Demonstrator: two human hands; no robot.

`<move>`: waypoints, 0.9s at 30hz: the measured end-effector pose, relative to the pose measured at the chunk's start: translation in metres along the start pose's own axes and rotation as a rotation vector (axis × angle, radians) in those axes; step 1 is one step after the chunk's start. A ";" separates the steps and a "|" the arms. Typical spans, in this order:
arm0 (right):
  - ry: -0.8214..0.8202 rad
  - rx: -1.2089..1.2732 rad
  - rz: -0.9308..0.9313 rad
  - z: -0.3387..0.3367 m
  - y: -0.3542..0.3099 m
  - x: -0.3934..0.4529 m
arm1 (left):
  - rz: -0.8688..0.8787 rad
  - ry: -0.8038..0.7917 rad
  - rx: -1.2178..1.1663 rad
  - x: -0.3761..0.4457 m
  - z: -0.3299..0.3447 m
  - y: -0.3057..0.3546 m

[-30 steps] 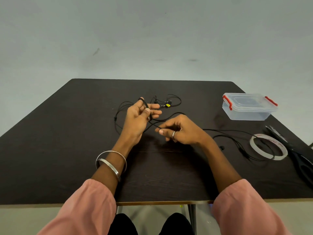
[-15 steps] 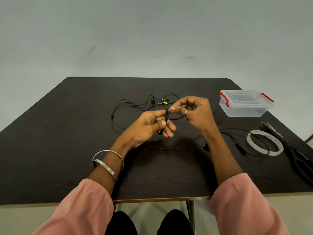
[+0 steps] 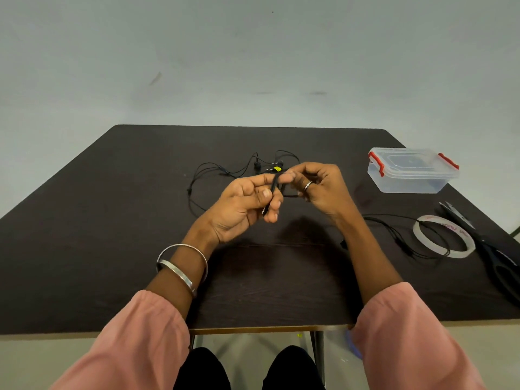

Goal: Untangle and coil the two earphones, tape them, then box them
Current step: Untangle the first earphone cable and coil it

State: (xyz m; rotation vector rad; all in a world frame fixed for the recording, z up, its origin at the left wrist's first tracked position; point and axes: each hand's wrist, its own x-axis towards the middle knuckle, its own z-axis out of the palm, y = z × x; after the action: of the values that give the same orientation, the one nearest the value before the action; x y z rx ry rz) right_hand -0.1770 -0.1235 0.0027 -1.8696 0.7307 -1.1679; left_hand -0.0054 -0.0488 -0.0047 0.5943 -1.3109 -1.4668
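My left hand (image 3: 244, 202) grips a small bundle of black earphone cable (image 3: 275, 184) above the table, its plug poking out below the fingers. My right hand (image 3: 318, 187) pinches the same cable at the top of the bundle. The rest of this earphone (image 3: 225, 171) trails loose on the table behind my hands, with its buds and a yellow tag. A second black earphone (image 3: 399, 235) lies at the right, partly across the tape roll (image 3: 443, 236). A clear plastic box (image 3: 410, 171) with red clips stands closed at the far right.
Black scissors (image 3: 489, 249) lie at the table's right edge beside the tape roll. The dark table (image 3: 112, 235) ends just in front of my knees.
Both hands rose off the table and came together. My right hand swung from the near side up to the top of the bundle, laying more cable round my left fingers.
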 end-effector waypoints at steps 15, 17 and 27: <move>-0.417 -0.396 0.005 0.023 -0.002 -0.013 | 0.312 0.567 -0.258 0.008 -0.020 0.012; -0.443 -0.455 -0.030 0.023 -0.004 -0.014 | 0.310 0.616 -0.246 0.009 -0.018 0.011; -0.251 -0.606 -0.137 0.002 -0.002 -0.014 | 0.279 0.633 -0.271 0.009 -0.018 0.009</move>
State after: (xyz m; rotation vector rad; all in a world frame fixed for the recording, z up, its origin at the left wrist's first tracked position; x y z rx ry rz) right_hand -0.1803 -0.1109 -0.0021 -2.5466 0.8889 -0.8157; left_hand 0.0108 -0.0633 0.0004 0.6014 -0.6553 -1.0740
